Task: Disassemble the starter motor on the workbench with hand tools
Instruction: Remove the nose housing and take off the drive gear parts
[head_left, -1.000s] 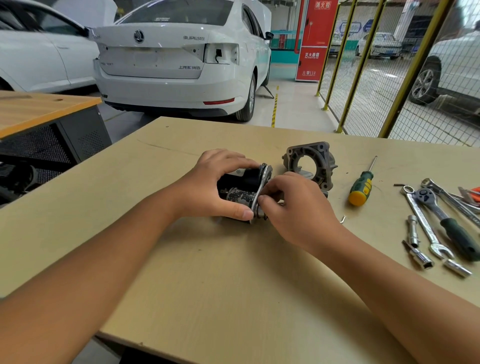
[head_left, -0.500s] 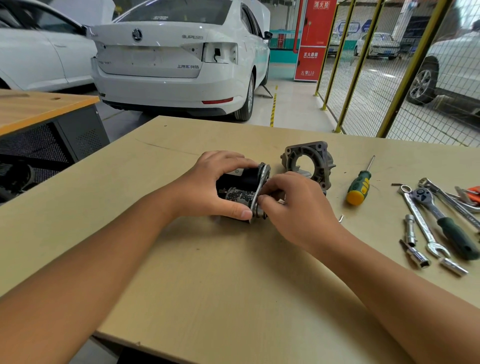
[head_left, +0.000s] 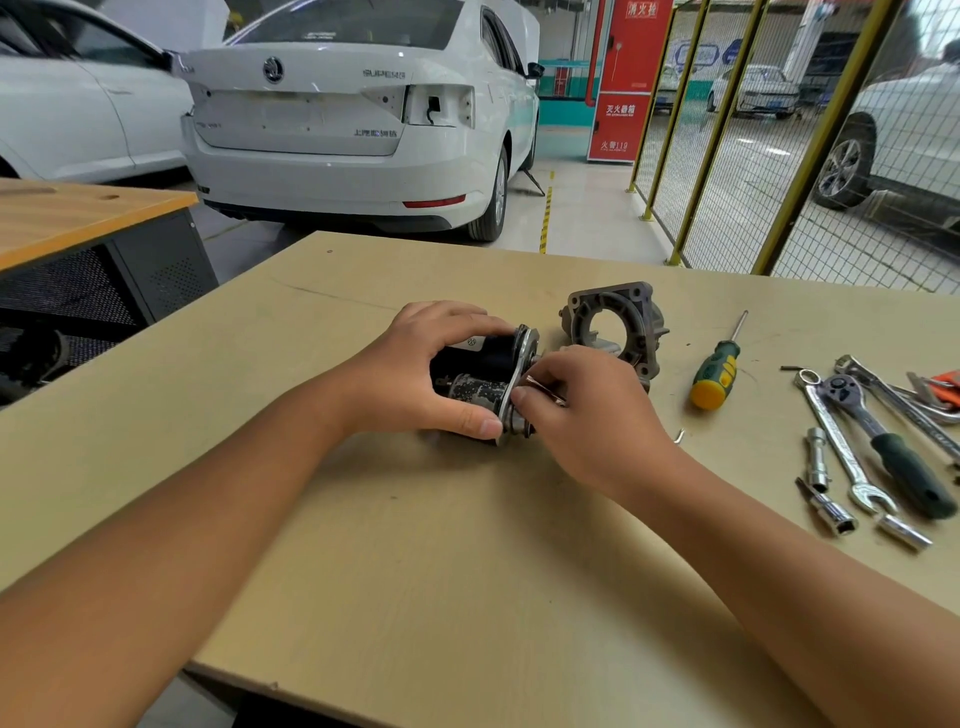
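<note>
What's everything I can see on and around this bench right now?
starter motor: one, black and mottled grey, bench centre, between both hands
metal housing: one, grey, just behind the motor
screwdriver: one, green and yellow handle, right of the housing
ratchet: one, dark green grip, right side
combination wrench: one, silver, beside the ratchet
sockets: several, silver, near the right edge
workbench: one, tan
cars: white, behind the bench
fence: yellow mesh, at right
left hand: grips the motor body
right hand: fingers at the motor's plate end
</note>
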